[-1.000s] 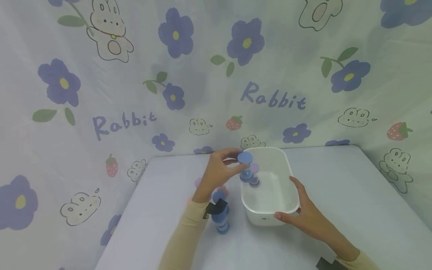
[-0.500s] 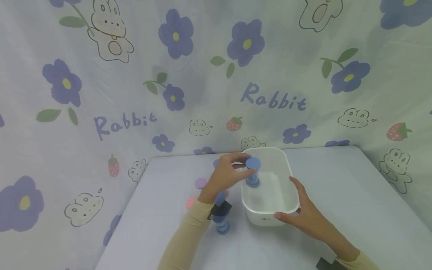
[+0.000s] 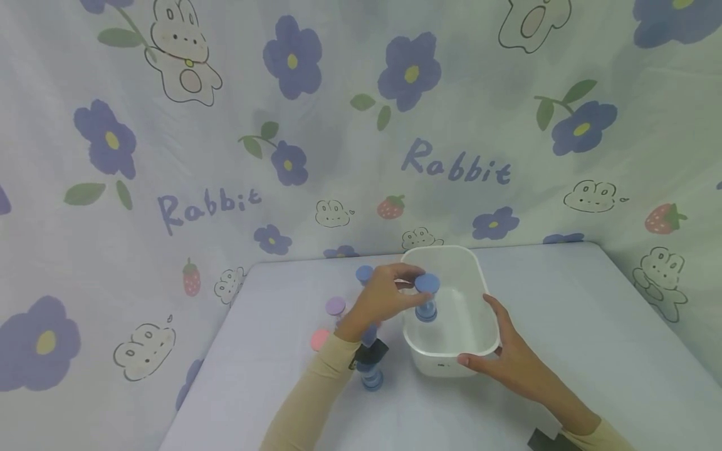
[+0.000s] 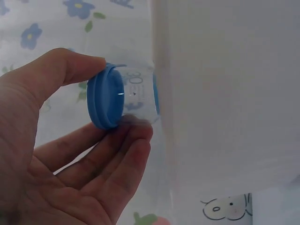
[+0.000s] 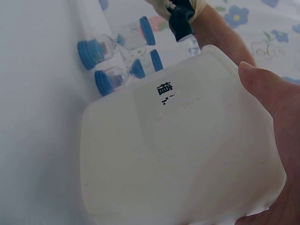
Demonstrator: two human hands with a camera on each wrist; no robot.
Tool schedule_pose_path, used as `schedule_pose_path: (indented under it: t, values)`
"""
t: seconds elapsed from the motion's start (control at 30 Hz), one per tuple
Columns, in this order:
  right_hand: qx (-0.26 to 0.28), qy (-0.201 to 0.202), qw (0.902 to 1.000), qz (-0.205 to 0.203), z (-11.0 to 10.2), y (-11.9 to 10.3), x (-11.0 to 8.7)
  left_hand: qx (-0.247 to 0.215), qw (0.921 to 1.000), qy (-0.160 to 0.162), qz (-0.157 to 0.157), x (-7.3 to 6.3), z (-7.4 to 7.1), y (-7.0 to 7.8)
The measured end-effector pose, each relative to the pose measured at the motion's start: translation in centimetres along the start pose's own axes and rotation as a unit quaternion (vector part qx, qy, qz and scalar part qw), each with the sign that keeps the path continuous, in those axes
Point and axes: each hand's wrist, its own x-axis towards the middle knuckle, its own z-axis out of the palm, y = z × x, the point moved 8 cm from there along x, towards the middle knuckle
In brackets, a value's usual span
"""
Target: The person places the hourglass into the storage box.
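Observation:
My left hand (image 3: 389, 294) pinches a blue-capped sand timer (image 3: 427, 284) by its upper end, thumb on one side and fingers on the other. The timer is upright over the inside of a white plastic bin (image 3: 445, 362), near its left wall. In the left wrist view, the sand timer's blue cap (image 4: 107, 98) and clear body marked "30" show between thumb and fingers, beside the bin's wall (image 4: 225, 103). My right hand (image 3: 513, 354) grips the bin at its right front corner, thumb on the near rim. The right wrist view shows that hand (image 5: 276, 108) against the bin.
Left of the bin stand more sand timers: a blue one (image 3: 365, 274) at the back, a purple one (image 3: 335, 306), a pink one (image 3: 319, 339) and a blue one (image 3: 371, 378) in front. Two blue-capped timers (image 5: 91, 54) show beyond the bin. A printed curtain (image 3: 338, 125) hangs behind the table.
My left hand has moved right and nearer, bringing the blue sand timer further over the bin. It now covers a purple timer seen in the bin earlier. My right hand has stayed put.

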Motion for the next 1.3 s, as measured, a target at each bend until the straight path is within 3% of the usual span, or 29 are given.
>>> schedule_pose_path:
  t: [0.43, 0.77, 0.9, 1.17, 1.3]
  values:
    - [0.007, -0.004, 0.9999, 0.009, 0.0, 0.1, 0.0, 0.085, 0.9961, -0.021, -0.016, 0.2, 0.9, -0.9]
    - [0.009, -0.005, 0.9999, 0.005, -0.1, 0.2, -0.1, 0.146, 0.9877, -0.048, 0.031, 0.6, 1.8, -0.3]
    - [0.010, -0.004, 0.9999, 0.004, -0.2, 0.3, -0.1, 0.176, 0.9826, -0.053, 0.030, 0.7, 2.1, -0.3]
    - [0.002, -0.003, 1.0000, 0.001, -0.1, 0.0, -0.2, 0.246, 0.9668, -0.068, -0.018, 0.6, 2.4, -0.7]
    - [-0.003, -0.002, 1.0000, 0.000, -0.1, -0.1, -0.2, 0.280, 0.9570, -0.076, -0.008, 0.6, 2.6, -0.3]
